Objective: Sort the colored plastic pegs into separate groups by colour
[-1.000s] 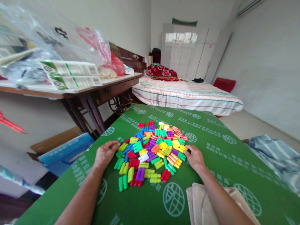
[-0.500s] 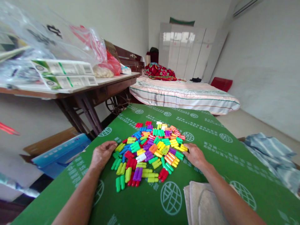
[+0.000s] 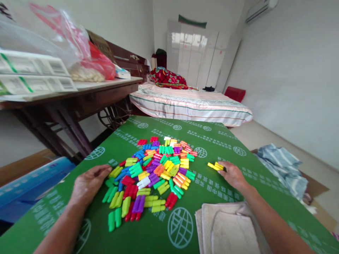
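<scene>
A spread-out pile of small plastic building pieces (image 3: 159, 169), each shaped like joined bullet-tipped tubes, covers the middle of the green table (image 3: 182, 192). Colours include red, green, yellow, purple, blue, orange and white. At the pile's left edge rests my left hand (image 3: 91, 181), its fingers loosely bent and a little apart from the thumb. Its fingertips are beside a yellow-green piece (image 3: 116, 171); whether they touch it is unclear. My right hand (image 3: 233, 174) pinches a yellow plastic piece (image 3: 215, 165) by one end, off to the right of the pile.
A folded beige cloth (image 3: 227, 225) lies near the front right of the table. To the left, a wooden sewing-machine table (image 3: 106, 90) carries boxes and plastic bags. Beyond stands a bed (image 3: 190, 102). Blue striped fabric (image 3: 280, 169) is on the right.
My right hand has drawn the yellow piece away from the pile's right edge, further right. My left hand stays at the left edge. The camera view has turned rightward.
</scene>
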`<control>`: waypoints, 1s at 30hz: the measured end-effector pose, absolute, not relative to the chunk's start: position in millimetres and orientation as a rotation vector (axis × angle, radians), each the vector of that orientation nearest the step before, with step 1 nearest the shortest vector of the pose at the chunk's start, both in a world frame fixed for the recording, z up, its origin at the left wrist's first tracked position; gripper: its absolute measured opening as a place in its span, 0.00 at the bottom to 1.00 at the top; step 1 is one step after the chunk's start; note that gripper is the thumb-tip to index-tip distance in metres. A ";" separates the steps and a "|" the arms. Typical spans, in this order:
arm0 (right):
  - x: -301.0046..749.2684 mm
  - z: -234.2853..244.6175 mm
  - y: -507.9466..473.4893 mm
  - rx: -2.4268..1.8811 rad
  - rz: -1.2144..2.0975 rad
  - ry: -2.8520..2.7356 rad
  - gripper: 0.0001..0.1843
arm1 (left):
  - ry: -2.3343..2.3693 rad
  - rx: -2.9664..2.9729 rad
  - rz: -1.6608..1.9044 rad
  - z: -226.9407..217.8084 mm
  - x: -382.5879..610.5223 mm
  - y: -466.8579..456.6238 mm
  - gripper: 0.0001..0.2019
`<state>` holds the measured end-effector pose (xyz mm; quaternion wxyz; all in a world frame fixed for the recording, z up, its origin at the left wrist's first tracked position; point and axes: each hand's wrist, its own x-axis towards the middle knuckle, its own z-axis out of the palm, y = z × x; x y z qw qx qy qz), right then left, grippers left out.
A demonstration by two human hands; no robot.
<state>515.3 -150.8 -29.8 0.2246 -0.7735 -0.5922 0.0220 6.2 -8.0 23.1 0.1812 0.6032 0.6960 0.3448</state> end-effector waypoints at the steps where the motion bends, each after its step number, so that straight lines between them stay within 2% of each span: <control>1: 529.7 -32.7 -154.8 -2.151 0.045 -1.608 0.18 | 1.977 1.692 0.962 22.3 5.7 -6.6 0.21; 14: 642.8 -47.9 -198.7 -2.269 -0.037 -1.430 0.18 | 2.045 1.645 0.942 30.3 11.4 -5.1 0.18; 21: 665.7 -47.2 -202.4 -2.206 -0.015 -1.531 0.17 | 2.053 1.695 0.938 25.7 7.8 -1.6 0.17; 30: 657.4 -39.9 -192.4 -2.246 -0.011 -1.568 0.22 | 2.070 1.668 0.925 28.3 8.3 -2.6 0.16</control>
